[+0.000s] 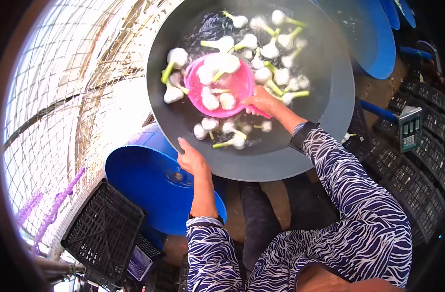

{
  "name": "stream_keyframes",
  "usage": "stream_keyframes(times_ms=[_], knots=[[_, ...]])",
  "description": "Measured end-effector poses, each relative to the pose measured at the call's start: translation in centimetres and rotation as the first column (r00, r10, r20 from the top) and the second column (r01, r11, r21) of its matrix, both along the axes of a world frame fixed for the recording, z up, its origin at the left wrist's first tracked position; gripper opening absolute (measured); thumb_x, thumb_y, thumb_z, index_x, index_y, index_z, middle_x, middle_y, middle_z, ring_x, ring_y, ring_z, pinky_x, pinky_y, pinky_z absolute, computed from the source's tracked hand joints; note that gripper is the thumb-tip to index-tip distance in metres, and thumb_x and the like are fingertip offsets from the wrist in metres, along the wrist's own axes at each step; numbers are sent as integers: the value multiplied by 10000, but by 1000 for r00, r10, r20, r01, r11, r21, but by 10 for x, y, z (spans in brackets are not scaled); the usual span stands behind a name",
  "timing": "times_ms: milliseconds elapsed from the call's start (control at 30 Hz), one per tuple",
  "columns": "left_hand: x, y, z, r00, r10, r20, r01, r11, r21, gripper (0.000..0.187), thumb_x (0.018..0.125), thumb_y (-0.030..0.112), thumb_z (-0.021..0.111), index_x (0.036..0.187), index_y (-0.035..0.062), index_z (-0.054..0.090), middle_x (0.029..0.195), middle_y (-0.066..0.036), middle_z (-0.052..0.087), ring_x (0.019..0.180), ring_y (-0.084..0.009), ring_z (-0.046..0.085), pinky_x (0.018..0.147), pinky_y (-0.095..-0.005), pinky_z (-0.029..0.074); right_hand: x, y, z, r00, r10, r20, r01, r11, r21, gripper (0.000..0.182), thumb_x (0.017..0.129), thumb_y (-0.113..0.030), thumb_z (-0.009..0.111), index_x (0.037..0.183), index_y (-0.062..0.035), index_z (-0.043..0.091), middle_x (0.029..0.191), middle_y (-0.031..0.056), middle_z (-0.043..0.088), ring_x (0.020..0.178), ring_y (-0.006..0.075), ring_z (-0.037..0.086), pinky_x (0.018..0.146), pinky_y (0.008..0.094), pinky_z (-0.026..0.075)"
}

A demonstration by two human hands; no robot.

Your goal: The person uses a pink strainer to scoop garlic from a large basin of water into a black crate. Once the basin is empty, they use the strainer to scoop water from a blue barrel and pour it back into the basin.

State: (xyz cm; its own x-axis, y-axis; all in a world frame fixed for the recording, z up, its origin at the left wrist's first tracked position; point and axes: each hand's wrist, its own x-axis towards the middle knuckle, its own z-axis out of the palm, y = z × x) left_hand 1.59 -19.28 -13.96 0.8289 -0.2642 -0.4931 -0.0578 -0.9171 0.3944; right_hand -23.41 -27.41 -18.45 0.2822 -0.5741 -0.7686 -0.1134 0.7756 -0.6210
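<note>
A large dark round tub (290,160) of water holds floating garlic bulbs (271,50) with short green stems. My right hand (262,101) is closed round the handle of a pink strainer (196,100), which sits at the water's surface with several garlic bulbs in it. More bulbs float to the right of the strainer and below it. At the tub's lower left rim, my left hand (191,156) rests with its fingers on the edge, the thumb side up. Whether those fingers grip the rim is partly hidden.
A blue barrel (149,190) stands below left of the tub, beside a black crate (103,228). Wire mesh (52,92) runs along the left. Another blue container (378,48) is at the upper right, with a scale display (410,129) and black crates (398,170) on the right.
</note>
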Motion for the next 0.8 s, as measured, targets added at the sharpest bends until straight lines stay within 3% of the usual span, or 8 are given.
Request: stream_keyframes(times_ms=[200,267,333,433,533,700,733,800], knots=[[-4,-3,6,998,41,-55,-43,999,-29,701,836,541,524,897,-152,612,871,-253,641,758,-355,607,703,-438,472,-49,10,49,981,-177,73,183,979,-89,151,791,-117,602,843,26,605,579,54,580,439,93,526,388,230,423],[-4,-6,9,1000,25,4,-26,999,33,560,850,446,573,858,-112,622,826,-121,629,681,-216,578,616,-362,490,-76,29,68,967,-248,64,252,966,-59,148,788,-136,607,800,11,611,584,56,585,439,101,530,393,228,426],[-11,-5,15,996,48,-77,-56,993,-108,682,838,511,545,868,-167,605,850,-195,647,701,-274,596,658,-404,487,-107,55,97,948,-317,39,319,945,-76,151,788,-146,609,780,5,611,585,57,586,438,104,530,392,228,427],[-15,-4,15,994,44,-99,-52,995,-82,636,864,471,537,907,-161,601,869,-175,643,704,-258,593,636,-396,491,-160,111,156,894,-437,-95,431,899,-77,138,791,-131,615,800,5,601,595,68,595,444,104,537,400,223,434],[-7,-5,11,989,27,-146,-41,995,-90,624,881,457,522,907,-162,597,871,-169,634,727,-253,606,637,-382,519,-198,187,203,712,-681,-171,655,732,-190,115,788,-85,610,839,16,591,614,74,598,454,109,541,420,214,438],[-11,-2,7,992,34,-124,-48,993,-112,589,883,446,524,944,-135,598,915,-149,625,730,-248,596,648,-370,520,-240,310,210,282,-718,-636,553,664,-503,180,736,-46,599,896,35,595,711,68,619,563,100,553,509,225,444],[-17,-6,15,994,26,-104,-36,995,-98,570,886,436,527,929,-128,599,909,-142,622,720,-241,586,647,-365,509,-257,341,190,184,-589,-787,295,797,-528,468,736,-39,575,1193,10,491,752,122,635,586,197,592,535,302,466],[-23,-7,21,989,56,-137,-75,987,-142,546,888,424,531,921,-116,602,893,-133,621,711,-231,583,641,-353,502,-269,355,167,-230,1,-973,145,989,-33,769,744,-35,540,1427,-120,196,822,185,645,662,335,616,599,418,472]])
